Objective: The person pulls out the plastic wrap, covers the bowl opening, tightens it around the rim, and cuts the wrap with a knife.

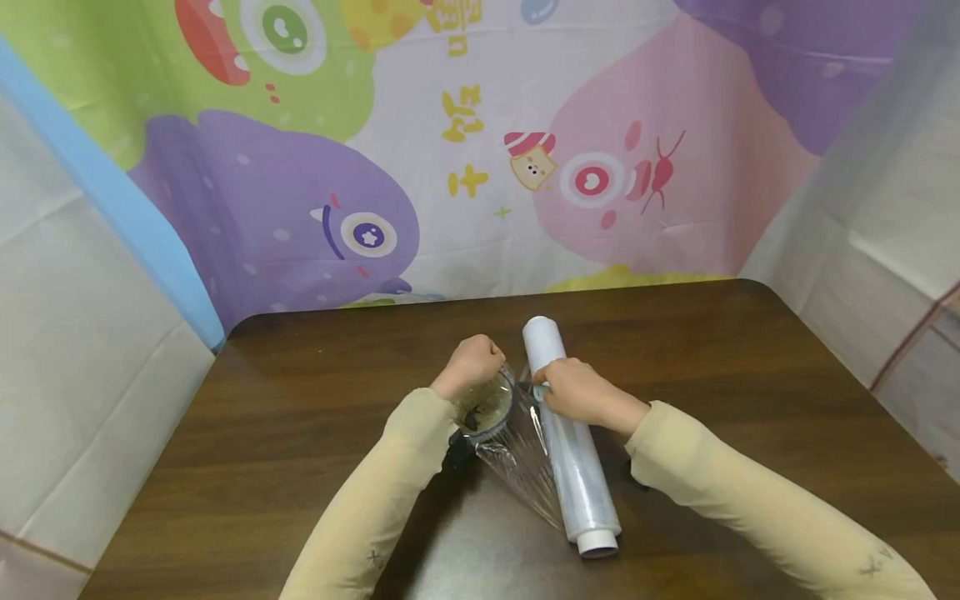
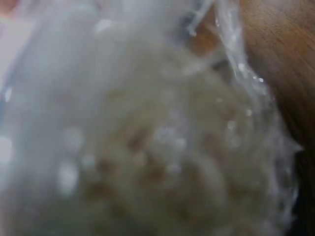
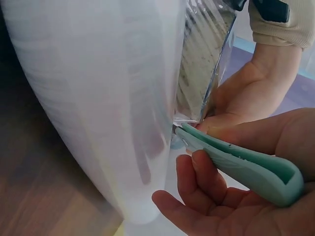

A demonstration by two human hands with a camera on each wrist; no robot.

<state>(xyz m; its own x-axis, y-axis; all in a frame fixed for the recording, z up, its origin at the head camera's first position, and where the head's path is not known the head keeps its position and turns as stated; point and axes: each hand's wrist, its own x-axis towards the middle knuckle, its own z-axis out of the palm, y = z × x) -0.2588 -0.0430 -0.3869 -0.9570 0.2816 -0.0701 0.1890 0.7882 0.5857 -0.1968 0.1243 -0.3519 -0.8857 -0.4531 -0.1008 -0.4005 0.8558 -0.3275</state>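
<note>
My left hand (image 1: 474,365) grips the far edge of a clear bowl (image 1: 487,414) wrapped in cling film. The bowl stands tilted, and pale food with dark bits shows blurred through the film in the left wrist view. A sheet of cling film (image 1: 517,467) stretches from it to a long white roll of cling film (image 1: 579,483). Over that roll, my right hand (image 1: 581,390) pinches a small mint-green cutter (image 3: 241,164) between thumb and fingers. Its thin metal tip sits at the film between roll and bowl. Where exactly the left fingertips grip is hidden.
The roll lies lengthwise on a dark brown wooden table (image 1: 315,400). A curtain with cartoon monsters (image 1: 480,217) hangs behind the table's far edge, and pale cloth walls (image 1: 75,333) stand on both sides.
</note>
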